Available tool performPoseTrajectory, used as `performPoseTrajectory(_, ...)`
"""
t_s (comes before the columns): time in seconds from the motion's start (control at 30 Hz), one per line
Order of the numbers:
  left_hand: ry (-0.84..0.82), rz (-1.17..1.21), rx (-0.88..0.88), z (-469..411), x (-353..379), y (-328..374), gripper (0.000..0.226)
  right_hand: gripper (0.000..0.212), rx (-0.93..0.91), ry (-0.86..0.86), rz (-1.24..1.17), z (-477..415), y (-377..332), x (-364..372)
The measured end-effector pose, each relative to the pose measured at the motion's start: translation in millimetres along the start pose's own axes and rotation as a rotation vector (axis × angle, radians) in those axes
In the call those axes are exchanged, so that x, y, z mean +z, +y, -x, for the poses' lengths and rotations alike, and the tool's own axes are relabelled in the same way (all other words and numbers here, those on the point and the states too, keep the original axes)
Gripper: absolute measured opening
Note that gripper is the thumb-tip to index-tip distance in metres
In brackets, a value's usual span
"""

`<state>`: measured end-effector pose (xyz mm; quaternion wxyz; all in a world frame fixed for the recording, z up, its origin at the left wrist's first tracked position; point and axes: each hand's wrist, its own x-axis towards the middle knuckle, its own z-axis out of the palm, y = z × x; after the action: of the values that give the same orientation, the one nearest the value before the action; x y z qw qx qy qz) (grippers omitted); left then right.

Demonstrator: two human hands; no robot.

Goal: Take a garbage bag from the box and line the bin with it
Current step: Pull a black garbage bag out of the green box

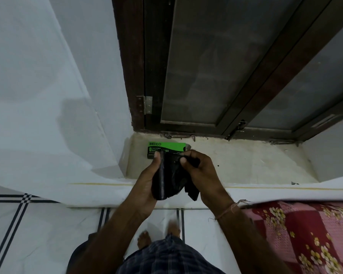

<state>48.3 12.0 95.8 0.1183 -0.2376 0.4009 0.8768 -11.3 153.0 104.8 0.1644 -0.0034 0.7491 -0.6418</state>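
A green and black box of garbage bags [165, 146] lies on the pale window sill [246, 165], close to the left corner. Just in front of the box I hold a black roll of garbage bags [169, 179] in both hands. My left hand [147, 180] grips the rolled part from the left, thumb up along it. My right hand [201, 173] pinches a loose black sheet at the roll's right side, and a flap of it hangs below. No bin shows in view.
A dark wooden window frame [139, 76] with glass panes rises behind the sill, with a metal latch [181, 136] at its base. A red flowered cloth [297, 234] lies at the lower right. My bare feet stand on the white tiled floor [48, 234].
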Motion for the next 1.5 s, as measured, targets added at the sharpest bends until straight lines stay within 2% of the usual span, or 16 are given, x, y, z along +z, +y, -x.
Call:
performPoseTrajectory(0.2,0.030,-0.016,0.009,1,0,-1,0.046,0.024,0.058,0.028,0.058,2,-3,3)
performPoseTrajectory(0.3,0.029,-0.041,0.017,4,-2,-2,0.044,0.029,0.054,-0.064,-0.016,8,-5,5)
performPoseTrajectory(0.37,0.029,-0.040,0.025,6,-1,-2,0.046,0.024,0.030,-0.095,-0.025,10,-6,5)
performPoseTrajectory(0.53,0.041,-0.002,0.028,8,-2,0,0.044,0.019,0.088,-0.042,-0.087,7,-3,4)
performPoseTrajectory(0.67,0.046,0.024,0.034,9,-4,0,0.046,0.020,0.065,-0.073,-0.156,8,-4,1)
performPoseTrajectory(0.97,0.033,0.010,0.027,9,-1,-2,0.043,0.019,0.073,-0.078,-0.051,7,-1,-2)
performPoseTrajectory(1.17,0.016,-0.008,0.030,8,1,-3,0.044,0.025,0.037,-0.138,-0.127,6,2,-5)
performPoseTrajectory(1.5,0.023,0.038,0.004,-2,15,-10,0.047,0.013,0.038,-0.035,-0.134,0,11,-14)
